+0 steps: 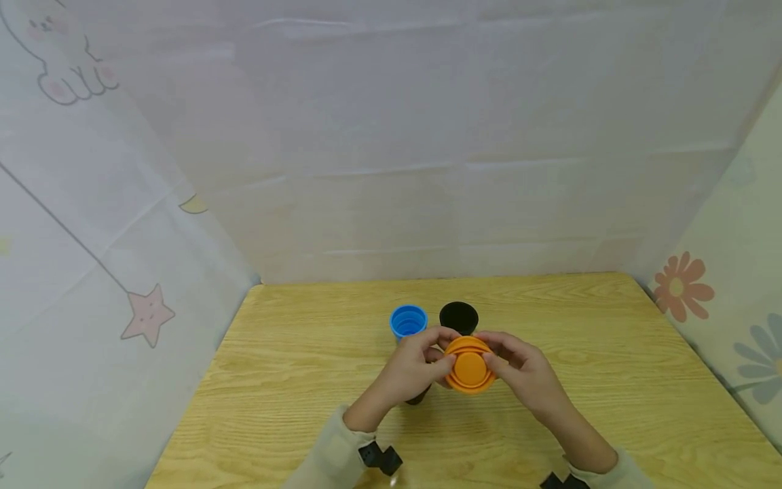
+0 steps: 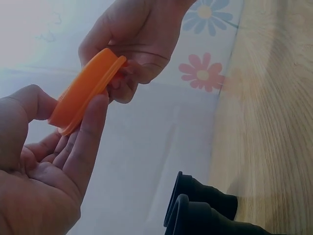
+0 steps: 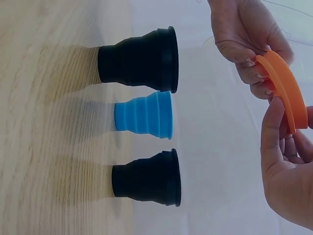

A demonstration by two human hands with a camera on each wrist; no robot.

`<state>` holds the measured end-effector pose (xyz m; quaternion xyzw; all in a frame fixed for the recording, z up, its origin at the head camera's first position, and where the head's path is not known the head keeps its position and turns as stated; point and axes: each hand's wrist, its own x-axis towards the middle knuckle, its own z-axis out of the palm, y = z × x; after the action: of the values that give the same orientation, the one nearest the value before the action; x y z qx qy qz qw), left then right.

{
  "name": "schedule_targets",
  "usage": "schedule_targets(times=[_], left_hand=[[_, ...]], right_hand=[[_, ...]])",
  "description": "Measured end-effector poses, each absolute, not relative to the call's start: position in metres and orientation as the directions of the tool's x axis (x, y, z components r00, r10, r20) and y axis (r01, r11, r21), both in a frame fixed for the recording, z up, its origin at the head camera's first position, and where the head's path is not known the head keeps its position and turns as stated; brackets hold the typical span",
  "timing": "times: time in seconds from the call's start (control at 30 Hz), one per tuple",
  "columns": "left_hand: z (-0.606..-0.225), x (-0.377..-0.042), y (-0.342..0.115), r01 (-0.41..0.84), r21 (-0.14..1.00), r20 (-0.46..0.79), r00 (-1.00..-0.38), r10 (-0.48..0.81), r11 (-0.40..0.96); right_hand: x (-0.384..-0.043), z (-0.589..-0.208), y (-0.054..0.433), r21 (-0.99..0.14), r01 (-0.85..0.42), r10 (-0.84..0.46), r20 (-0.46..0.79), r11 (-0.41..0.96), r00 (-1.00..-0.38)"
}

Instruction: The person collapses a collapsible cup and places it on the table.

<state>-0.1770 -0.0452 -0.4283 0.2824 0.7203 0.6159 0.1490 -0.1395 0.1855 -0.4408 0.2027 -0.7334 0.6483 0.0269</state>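
Above the table, both hands hold an orange collapsible cup (image 1: 470, 369), folded down into a flat ringed disc. My left hand (image 1: 413, 365) pinches its left edge, thumb on the near face and fingers behind. At the opposite edge, my right hand (image 1: 528, 372) grips it the same way. Seen side-on in the right wrist view, the orange cup (image 3: 288, 90) is a shallow ring with a wider lip. Beyond the hands stand an extended blue collapsible cup (image 1: 408, 319) and a black cup (image 1: 459, 317). My left hand mostly hides a second black cup (image 1: 418, 396) in the head view.
In the right wrist view the blue cup (image 3: 144, 115) stands between the two black cups, the larger-looking black cup (image 3: 142, 61) on one side and the other black cup (image 3: 149, 177) opposite. A wood-grain table (image 1: 293, 353) meets white printed cloth walls (image 1: 391, 149) at the back and sides.
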Motion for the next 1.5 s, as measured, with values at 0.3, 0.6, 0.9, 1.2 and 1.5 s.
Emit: schedule_targets(times=[0.3,0.6,0.9,1.2,1.5], left_hand=[[-0.4259,-0.1780,-0.0506,0.092,0.995,0.087,-0.754,0.651,-0.027],[-0.4259,-0.1777,-0.0504,0.096,0.994,0.102,-0.740,0.665,-0.045],[-0.4259,-0.1760,-0.0495,0.153,0.988,0.101,-0.776,0.622,0.030],[-0.4247,-0.1756,-0.0489,0.192,0.979,0.111,-0.780,0.616,0.067],[-0.4262,-0.1758,-0.0490,0.276,0.953,0.150,-0.783,0.604,0.121]], right_hand=[[-0.1393,-0.4380,0.1902,-0.975,-0.223,-0.304,0.215,-0.007,-0.928],[-0.1411,-0.4389,0.1909,-0.979,-0.204,-0.323,0.203,-0.031,-0.924],[-0.1415,-0.4382,0.1913,-0.976,-0.212,-0.340,0.217,-0.052,-0.915],[-0.1419,-0.4397,0.1916,-0.971,-0.231,-0.343,0.236,-0.057,-0.909],[-0.1410,-0.4402,0.1923,-0.969,-0.241,-0.346,0.246,-0.057,-0.905]])
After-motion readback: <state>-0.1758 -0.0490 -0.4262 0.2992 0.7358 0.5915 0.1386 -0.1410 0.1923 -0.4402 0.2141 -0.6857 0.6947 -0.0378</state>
